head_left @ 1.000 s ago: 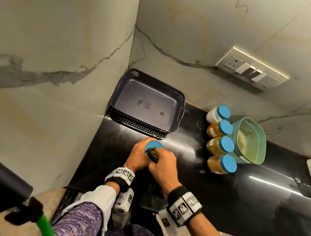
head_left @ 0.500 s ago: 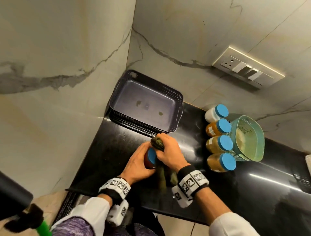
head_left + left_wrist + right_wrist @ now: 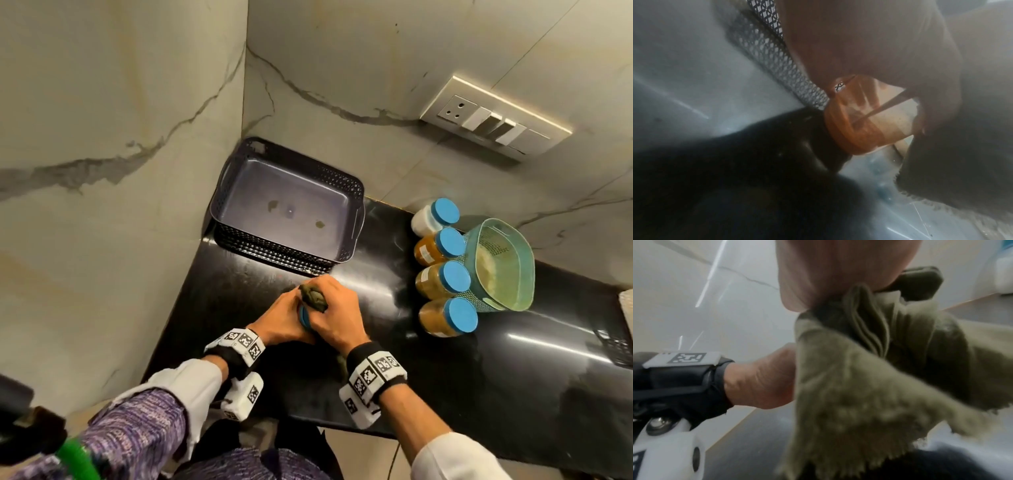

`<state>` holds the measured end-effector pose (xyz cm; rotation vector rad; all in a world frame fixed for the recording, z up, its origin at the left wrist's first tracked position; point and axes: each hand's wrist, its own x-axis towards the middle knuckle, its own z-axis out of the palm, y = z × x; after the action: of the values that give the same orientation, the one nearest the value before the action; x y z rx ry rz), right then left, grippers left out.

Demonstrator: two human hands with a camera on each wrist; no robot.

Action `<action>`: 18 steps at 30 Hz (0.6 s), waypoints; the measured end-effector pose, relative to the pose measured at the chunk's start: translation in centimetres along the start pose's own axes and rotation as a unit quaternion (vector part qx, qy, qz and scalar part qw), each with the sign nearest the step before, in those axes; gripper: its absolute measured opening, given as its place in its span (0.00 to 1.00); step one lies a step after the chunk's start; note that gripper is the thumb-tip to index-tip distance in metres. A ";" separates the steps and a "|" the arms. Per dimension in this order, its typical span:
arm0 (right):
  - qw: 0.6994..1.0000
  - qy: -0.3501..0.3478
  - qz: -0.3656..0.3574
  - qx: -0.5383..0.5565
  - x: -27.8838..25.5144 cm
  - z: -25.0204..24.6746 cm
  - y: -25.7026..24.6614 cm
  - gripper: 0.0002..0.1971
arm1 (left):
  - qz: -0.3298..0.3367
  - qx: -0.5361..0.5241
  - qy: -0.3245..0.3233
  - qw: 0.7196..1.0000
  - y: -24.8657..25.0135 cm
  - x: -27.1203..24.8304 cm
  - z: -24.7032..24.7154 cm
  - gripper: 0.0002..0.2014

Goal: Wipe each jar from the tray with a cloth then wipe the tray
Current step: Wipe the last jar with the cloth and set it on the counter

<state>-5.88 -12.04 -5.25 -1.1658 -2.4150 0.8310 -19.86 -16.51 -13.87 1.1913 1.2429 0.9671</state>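
My left hand (image 3: 282,320) grips a blue-lidded jar (image 3: 303,319) tilted on its side just above the black counter; only a strip of its lid shows between the hands. In the left wrist view the jar (image 3: 863,123) is clear with reddish-orange contents. My right hand (image 3: 334,317) holds an olive-green cloth (image 3: 313,298) bunched against the jar; the cloth (image 3: 869,369) hangs from the fingers in the right wrist view. The dark mesh-sided tray (image 3: 352,186) sits in the corner behind the hands, holding no jars, with small stains on its floor.
Several blue-lidded jars (image 3: 445,279) stand in a row at the right on the black counter (image 3: 462,377), next to a teal basket (image 3: 503,263). Marble walls close the left and back. A switch panel (image 3: 493,120) is on the back wall.
The jar went from upright with its lid facing up to tilted on its side. My right hand moved the cloth from the lid onto the jar's far side, and both hands closed together.
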 end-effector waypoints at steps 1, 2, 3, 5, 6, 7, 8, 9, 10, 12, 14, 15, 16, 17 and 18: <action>0.998 0.048 0.032 0.010 -0.4 0.1 0.0 0.07 | 0.001 -0.006 0.008 1.000 0.2 0.0 0.4 0.31; 0.993 0.097 0.059 0.014 -0.8 0.2 0.1 0.05 | 0.005 -0.009 0.014 1.000 0.3 0.1 0.8 0.29; 0.987 0.139 0.085 0.014 -1.2 0.1 0.2 0.06 | 0.013 -0.009 0.015 1.000 0.7 0.0 1.1 0.28; 0.975 0.177 0.131 0.002 -2.0 -0.1 0.2 0.09 | 0.037 -0.011 0.028 0.999 1.0 -0.3 1.9 0.27; 0.973 0.182 0.144 -0.003 -2.5 0.1 0.0 0.10 | 0.053 -0.010 0.039 0.998 0.7 -0.4 2.2 0.26; 0.972 0.176 0.156 -0.008 -3.0 0.5 -0.5 0.10 | 0.062 -0.005 0.054 0.997 0.3 -0.6 2.3 0.25; 0.973 0.161 0.166 -0.016 -3.6 1.2 -1.3 0.10 | 0.071 -0.013 0.065 0.995 -0.1 -0.9 2.4 0.24; 0.975 0.139 0.174 -0.022 -4.1 2.0 -2.3 0.10 | 0.070 -0.020 0.075 0.995 -0.2 -1.3 2.4 0.21; 0.978 0.114 0.173 -0.025 -4.4 2.7 -3.2 0.09 | 0.059 -0.044 0.083 0.994 -0.8 -1.3 2.4 0.18; 0.985 0.061 0.153 -0.043 -3.8 3.5 -4.1 0.12 | 0.020 -0.069 0.116 0.991 -1.0 -1.6 2.6 0.14; 0.988 0.028 0.135 -0.067 -2.3 3.1 -4.0 0.12 | 0.007 -0.028 0.146 0.989 -1.5 -2.0 2.6 0.15; 0.987 0.028 0.137 -0.074 -1.6 2.7 -3.6 0.11 | -0.004 -0.020 0.146 0.989 -1.5 -2.0 2.6 0.17; 0.986 0.040 0.146 -0.074 -1.1 2.2 -3.3 0.11 | -0.019 -0.030 0.143 0.989 -1.2 -1.9 2.8 0.18; 0.983 0.059 0.160 -0.069 -0.9 1.9 -2.9 0.12 | -0.023 -0.015 0.143 0.989 -0.5 -1.8 2.9 0.18; 0.979 0.080 0.176 -0.063 -1.0 1.5 -2.7 0.12 | -0.006 -0.010 0.139 0.990 0.1 -1.6 2.8 0.13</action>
<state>-7.70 -14.66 -4.79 -1.6747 -2.1891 0.6578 -17.23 -18.47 -13.71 1.0558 1.4523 1.1627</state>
